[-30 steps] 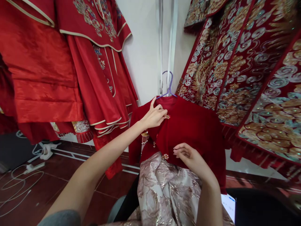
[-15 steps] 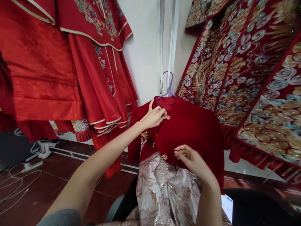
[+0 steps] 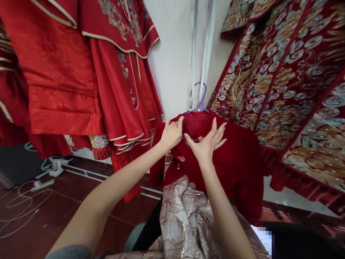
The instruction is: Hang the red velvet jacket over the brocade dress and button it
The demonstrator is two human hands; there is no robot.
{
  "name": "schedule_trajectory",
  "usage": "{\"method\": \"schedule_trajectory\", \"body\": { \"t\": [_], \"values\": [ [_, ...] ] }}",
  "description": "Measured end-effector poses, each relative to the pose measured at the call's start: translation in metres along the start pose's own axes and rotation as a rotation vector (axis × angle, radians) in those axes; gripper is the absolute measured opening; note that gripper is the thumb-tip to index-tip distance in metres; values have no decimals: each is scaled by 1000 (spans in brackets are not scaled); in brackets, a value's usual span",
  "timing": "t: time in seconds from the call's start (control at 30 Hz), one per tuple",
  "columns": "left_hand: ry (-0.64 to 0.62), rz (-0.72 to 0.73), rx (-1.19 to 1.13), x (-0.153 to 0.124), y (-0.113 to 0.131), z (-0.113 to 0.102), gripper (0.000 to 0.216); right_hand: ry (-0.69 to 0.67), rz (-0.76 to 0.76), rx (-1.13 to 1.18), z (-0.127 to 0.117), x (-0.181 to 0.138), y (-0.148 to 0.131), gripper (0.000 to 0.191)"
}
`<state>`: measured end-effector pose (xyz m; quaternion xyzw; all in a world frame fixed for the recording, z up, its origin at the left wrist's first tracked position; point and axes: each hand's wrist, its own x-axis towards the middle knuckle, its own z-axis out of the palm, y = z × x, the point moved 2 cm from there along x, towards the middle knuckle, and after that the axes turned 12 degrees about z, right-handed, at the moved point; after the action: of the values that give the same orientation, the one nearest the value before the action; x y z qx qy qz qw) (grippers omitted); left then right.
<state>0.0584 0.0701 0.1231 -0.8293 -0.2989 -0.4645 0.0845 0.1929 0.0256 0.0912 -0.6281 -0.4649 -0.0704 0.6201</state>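
Note:
A dark red velvet jacket (image 3: 234, 154) hangs on a purple hanger (image 3: 201, 102) in front of me, its front parted at the neck. My left hand (image 3: 172, 135) is at the jacket's left front edge below the collar, fingers curled on the cloth. Beside it my right hand (image 3: 208, 145) lies over the other front edge, fingers spread and thumb pointing left. A flower-shaped beaded button (image 3: 199, 139) shows between the hands. Lower down are another beaded button (image 3: 181, 158) and a beaded tassel (image 3: 168, 160). Shiny pinkish brocade cloth (image 3: 175, 208) lies below the jacket.
Red garments with pale trim (image 3: 121, 97) hang on the left. Heavily embroidered garments (image 3: 285, 82) hang on the right. White metal poles (image 3: 206, 46) stand behind the hanger. White cables (image 3: 29, 201) and a power strip (image 3: 42, 185) lie on the tiled floor.
My right hand has risen from the jacket's lower front to near the collar, and its fingers have spread. My left hand has shifted slightly off the top button. The view has swung a little left.

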Motion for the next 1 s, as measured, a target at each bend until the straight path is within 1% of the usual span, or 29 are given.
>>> {"method": "schedule_trajectory", "body": {
  "t": [0.1, 0.13, 0.2, 0.27, 0.33, 0.4, 0.47, 0.5, 0.57, 0.67, 0.73, 0.8, 0.83, 0.9, 0.97, 1.0],
  "values": [
    [-63, 34, 244, -6, -4, 5, 59, -20, -65, -67, 12, 10, 4, 80],
    [-81, 39, 295, -8, -6, 7, 61, -10, -71, -88, 12, 13, 7, 77],
    [-102, 55, 356, -12, -10, 8, 62, 4, -84, -131, 8, 18, 17, 78],
    [-90, 73, 386, -15, -16, 5, 62, 15, -111, -190, -1, 23, 28, 80],
    [-35, 68, 408, -17, -22, -3, 62, 16, -157, -266, -13, 29, 40, 80],
    [27, 18, 442, -18, -29, -13, 63, -4, -223, -342, -28, 35, 52, 78],
    [30, -77, 515, -17, -34, -22, 63, -33, -289, -404, -46, 42, 62, 76],
    [0, -130, 563, -17, -35, -26, 64, -49, -310, -429, -55, 46, 67, 75],
    [-103, -227, 650, -17, -37, -33, 63, -87, -323, -467, -75, 56, 74, 73],
    [-257, -311, 688, -17, -40, -42, 57, -198, -326, -526, -100, 74, 82, 62],
    [-298, -344, 656, -18, -45, -48, 52, -269, -292, -588, -108, 87, 86, 54],
    [-272, -371, 581, -17, -54, -54, 49, -304, -232, -651, -110, 103, 90, 48],
    [-230, -387, 525, -16, -60, -56, 47, -311, -197, -665, -108, 112, 93, 47],
    [-107, -439, 359, -14, -75, -58, 41, -324, -115, -627, -102, 130, 100, 46],
    [11, -560, 90, -12, -92, -58, 31, -353, -13, -472, -95, 149, 110, 40],
    [42, -661, -70, -13, -100, -57, 25, -370, 69, -339, -94, 158, 117, 34]
  ]
}}
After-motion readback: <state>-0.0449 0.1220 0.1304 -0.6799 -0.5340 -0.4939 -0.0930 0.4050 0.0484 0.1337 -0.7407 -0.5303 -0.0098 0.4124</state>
